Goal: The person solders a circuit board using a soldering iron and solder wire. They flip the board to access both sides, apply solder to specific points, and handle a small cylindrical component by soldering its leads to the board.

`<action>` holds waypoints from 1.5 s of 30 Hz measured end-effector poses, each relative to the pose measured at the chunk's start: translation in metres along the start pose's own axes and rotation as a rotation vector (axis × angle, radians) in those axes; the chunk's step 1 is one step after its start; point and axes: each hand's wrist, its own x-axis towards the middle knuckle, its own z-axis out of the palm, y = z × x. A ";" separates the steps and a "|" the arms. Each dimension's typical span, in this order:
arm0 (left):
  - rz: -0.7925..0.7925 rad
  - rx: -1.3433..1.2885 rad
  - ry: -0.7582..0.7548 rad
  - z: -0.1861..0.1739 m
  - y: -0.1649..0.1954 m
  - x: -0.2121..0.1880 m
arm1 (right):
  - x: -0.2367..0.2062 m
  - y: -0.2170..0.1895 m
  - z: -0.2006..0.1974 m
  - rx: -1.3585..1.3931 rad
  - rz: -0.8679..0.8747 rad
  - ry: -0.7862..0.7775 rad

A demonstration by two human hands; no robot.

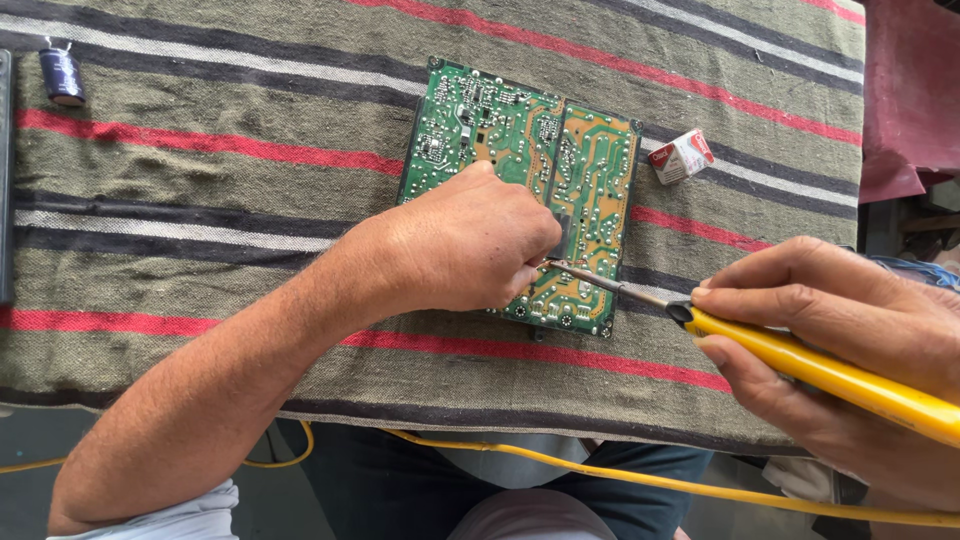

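Nearest me: yellow cord (640, 478) runs across my lap, below the table edge. My right hand (840, 345) is wrapped tight round the yellow soldering iron (830, 372), fingers closed on the handle just behind the black collar. The metal tip (590, 280) points left and lands on the lower right part of the board.

My left hand (475, 245) rests on the circuit board (530, 190), fingers curled and pinched at something right by the iron tip; what's in the pinch, I can't tell, it's too small and hidden by the fingers.

Board is one green and tan piece, solder side up, lying flat on the striped cloth (200, 200) near table centre. Its lower edge sits well inside the cloth's near edge. Open cloth to the left of the board, wide and bare; less room on the right.

Farther out: one small red and white box (681, 156) just off the board's right edge, apart from it, contents not visible. One dark blue capacitor (62, 75) at far left, well apart from everything, lying beside a dark object (4, 170) at the frame edge.

Count: one board, one iron, one box, one capacitor.
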 end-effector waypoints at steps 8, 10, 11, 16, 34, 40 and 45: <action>0.060 0.009 0.042 0.002 -0.001 -0.004 | 0.006 -0.003 -0.002 -0.004 -0.006 -0.031; 0.035 0.002 0.009 0.002 -0.001 -0.004 | 0.006 -0.003 -0.002 -0.021 -0.012 -0.022; 0.022 0.000 -0.007 0.002 -0.002 -0.004 | 0.007 -0.002 -0.001 -0.027 -0.017 -0.017; 0.025 -0.003 0.010 -0.001 0.000 -0.005 | 0.007 -0.001 -0.002 -0.055 -0.017 -0.035; -0.061 0.017 -0.033 -0.006 0.002 -0.002 | -0.001 0.025 0.003 0.060 0.018 0.016; -0.040 -0.028 0.010 -0.005 0.002 0.000 | -0.011 0.032 0.008 0.059 0.056 0.037; -0.045 -0.029 0.019 -0.004 0.002 -0.001 | -0.013 0.035 0.009 0.073 0.096 0.033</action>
